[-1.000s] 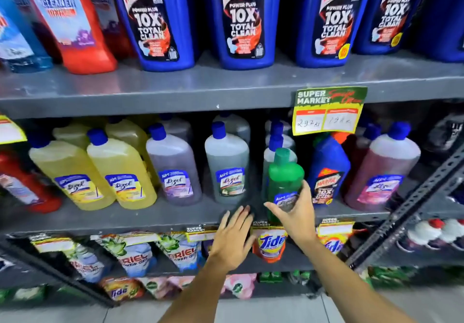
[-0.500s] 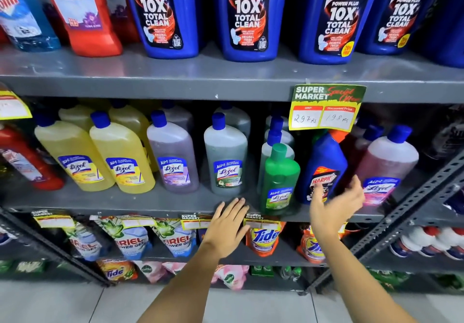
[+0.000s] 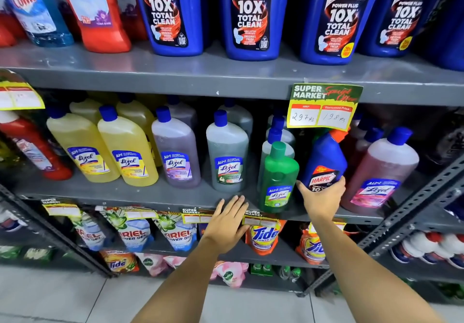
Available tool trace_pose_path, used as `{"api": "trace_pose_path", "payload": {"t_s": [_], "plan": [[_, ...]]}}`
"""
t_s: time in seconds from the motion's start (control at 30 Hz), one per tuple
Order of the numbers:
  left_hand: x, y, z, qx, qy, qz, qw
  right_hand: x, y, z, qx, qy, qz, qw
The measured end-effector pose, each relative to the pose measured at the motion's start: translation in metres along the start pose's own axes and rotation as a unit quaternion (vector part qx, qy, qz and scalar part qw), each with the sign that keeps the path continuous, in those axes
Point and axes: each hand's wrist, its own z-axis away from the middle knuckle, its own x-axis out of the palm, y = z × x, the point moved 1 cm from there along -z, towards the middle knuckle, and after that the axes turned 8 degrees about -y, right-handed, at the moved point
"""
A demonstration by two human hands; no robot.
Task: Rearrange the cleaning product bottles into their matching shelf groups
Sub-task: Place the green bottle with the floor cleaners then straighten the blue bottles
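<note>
A small blue Harpic bottle [image 3: 324,157] with an orange cap stands on the middle shelf [image 3: 140,194] among Lizol bottles. My right hand [image 3: 322,198] wraps around its lower part. A small green Lizol bottle [image 3: 277,174] stands just left of it at the shelf front. My left hand [image 3: 227,222] rests flat, fingers apart, on the shelf's front edge, holding nothing. Yellow Lizol bottles [image 3: 128,149], a purple one [image 3: 177,152], a grey-green one [image 3: 227,153] and a pink one [image 3: 379,169] line the same shelf. Large blue Harpic bottles [image 3: 247,14] stand on the top shelf [image 3: 226,71].
A yellow and green price tag [image 3: 324,106] hangs from the top shelf above the small Harpic bottle. Red bottles [image 3: 98,11] and a Colin bottle [image 3: 35,9] stand top left. Ariel pouches [image 3: 130,232] and Tide pouches [image 3: 263,237] hang below. A slanted metal brace [image 3: 406,212] runs at the right.
My right hand left the green Lizol bottle, moved right and closed around the small blue Harpic bottle. My left hand stayed on the shelf edge.
</note>
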Motion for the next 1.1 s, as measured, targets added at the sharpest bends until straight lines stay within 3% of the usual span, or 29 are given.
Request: {"api": "trace_pose_path", "payload": {"t_s": [0.1, 0.27, 0.4, 0.5, 0.57, 0.7, 0.9, 1.1], "plan": [[-0.007, -0.001, 0.007, 0.019, 0.035, 0.017, 0.999, -0.013, -0.003, 0.009, 0.003, 0.006, -0.016, 1.0], [-0.059, 0.011, 0.015, 0.083, 0.213, -0.001, 0.973, -0.053, -0.01, 0.054, -0.059, 0.024, -0.046, 0.997], [-0.161, 0.05, 0.007, 0.18, 0.437, 0.013, 0.881, -0.096, -0.042, 0.08, -0.116, 0.046, -0.095, 0.988], [-0.242, 0.08, 0.002, 0.225, 0.527, 0.007, 0.819, -0.132, -0.097, 0.084, -0.196, 0.065, -0.118, 0.971], [-0.281, 0.088, -0.008, 0.221, 0.526, -0.015, 0.821, -0.156, -0.138, 0.079, -0.254, 0.074, -0.14, 0.954], [-0.309, 0.078, -0.035, 0.113, 0.458, -0.028, 0.881, -0.191, -0.213, 0.047, -0.327, 0.113, -0.141, 0.928], [-0.304, 0.074, -0.042, 0.089, 0.459, -0.027, 0.883, -0.188, -0.286, -0.006, -0.297, 0.121, -0.099, 0.942], [-0.302, 0.073, -0.041, 0.085, 0.458, -0.018, 0.884, -0.167, -0.291, -0.023, -0.22, 0.093, -0.018, 0.971]]}}
